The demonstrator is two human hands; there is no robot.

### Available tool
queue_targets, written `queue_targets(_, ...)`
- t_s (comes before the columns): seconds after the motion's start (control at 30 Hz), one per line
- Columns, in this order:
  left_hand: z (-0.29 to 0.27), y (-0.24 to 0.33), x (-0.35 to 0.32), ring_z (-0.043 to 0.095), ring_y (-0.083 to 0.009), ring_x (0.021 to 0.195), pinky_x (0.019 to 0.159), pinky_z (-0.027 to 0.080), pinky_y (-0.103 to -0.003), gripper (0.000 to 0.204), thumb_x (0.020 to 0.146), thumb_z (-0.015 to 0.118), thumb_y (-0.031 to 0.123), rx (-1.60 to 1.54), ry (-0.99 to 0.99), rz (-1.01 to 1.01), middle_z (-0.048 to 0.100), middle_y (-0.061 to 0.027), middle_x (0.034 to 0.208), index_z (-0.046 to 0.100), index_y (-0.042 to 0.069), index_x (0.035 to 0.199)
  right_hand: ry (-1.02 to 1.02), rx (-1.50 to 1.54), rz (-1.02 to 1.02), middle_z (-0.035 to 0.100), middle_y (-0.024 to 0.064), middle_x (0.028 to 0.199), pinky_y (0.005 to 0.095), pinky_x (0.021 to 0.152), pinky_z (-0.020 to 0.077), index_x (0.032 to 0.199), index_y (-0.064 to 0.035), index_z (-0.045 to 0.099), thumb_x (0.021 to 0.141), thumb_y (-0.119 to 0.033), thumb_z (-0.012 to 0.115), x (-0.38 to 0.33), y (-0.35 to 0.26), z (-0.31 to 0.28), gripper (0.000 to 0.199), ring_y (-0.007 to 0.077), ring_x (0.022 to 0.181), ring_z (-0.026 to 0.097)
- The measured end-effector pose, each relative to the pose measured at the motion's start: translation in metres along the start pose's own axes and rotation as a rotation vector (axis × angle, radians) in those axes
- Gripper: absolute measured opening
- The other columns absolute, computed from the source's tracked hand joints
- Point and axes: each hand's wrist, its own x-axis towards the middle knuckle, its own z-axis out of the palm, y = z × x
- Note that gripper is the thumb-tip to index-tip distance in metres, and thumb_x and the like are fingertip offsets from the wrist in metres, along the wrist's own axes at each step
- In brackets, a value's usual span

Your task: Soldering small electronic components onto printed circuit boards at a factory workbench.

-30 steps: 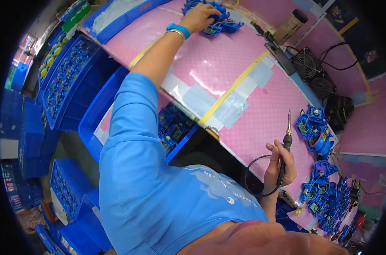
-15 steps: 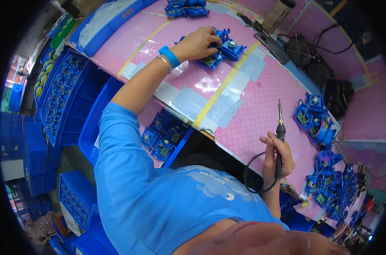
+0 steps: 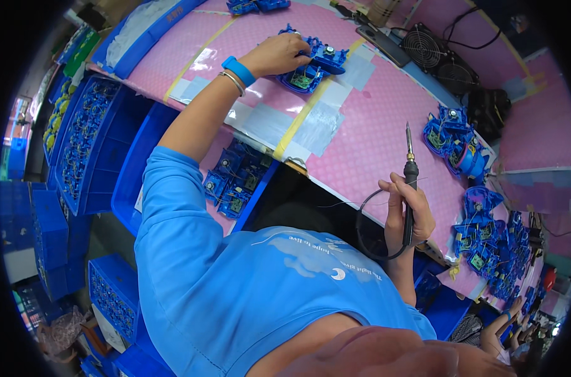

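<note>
My left hand [image 3: 279, 55], with a blue band on its wrist, reaches over the pink worktop. Its fingers are curled onto a blue plastic housing with a green circuit board [image 3: 301, 80]; the fingertips are partly hidden. Touching this housing on its right is another blue housing with a round silvery part [image 3: 328, 53]. In my right hand [image 3: 411, 217], nearer my body, is a soldering iron [image 3: 410, 169], held upright with its bare metal tip pointing away from me. Its black cable loops down beside the hand. A thin wire-like strand shows by these fingers.
More blue housings [image 3: 455, 141] sit at the right, with a heap of them [image 3: 496, 257] nearer. A blue bin [image 3: 260, 195] of housings stands below the worktop's edge. Black fans [image 3: 423, 49] and a phone-like dark slab [image 3: 383, 45] lie at the back. Stacked blue crates [image 3: 100, 157] stand left.
The whole view has shifted slightly. My left hand has drawn a little left on the housing, leaving more of its green board showing. The soldering iron stays in my right hand.
</note>
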Motion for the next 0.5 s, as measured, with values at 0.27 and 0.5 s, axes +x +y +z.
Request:
queue_targets(0.27,-0.005,0.015,0.007,0.064,-0.0330,0.099,0.090,0.051,-0.042,0.029,0.082,0.071,0.012,-0.148,0.017,0.064,0.065,-0.0156,0.104,0.073,0.009,0.110,0.006,0.004,-0.029,0.072,0.0209,0.097,0.0313,0.074,0.0583,0.110,0.0024,0.066,0.092,0.010,0.064,-0.004,0.002,-0.005,0.020,0.0267,0.082,0.075)
queue_targets(0.5,-0.002,0.006,-0.014,0.065,-0.0324,0.088,0.082,0.051,-0.042,0.016,0.076,0.075,0.016,-0.060,0.111,0.030,0.065,-0.0136,0.087,0.073,0.008,0.090,0.025,0.025,-0.027,0.072,0.0226,0.098,0.0321,0.075,0.0588,0.110,0.0016,0.065,0.092,0.010,0.064,-0.014,-0.002,-0.013,0.020,0.0271,0.082,0.075)
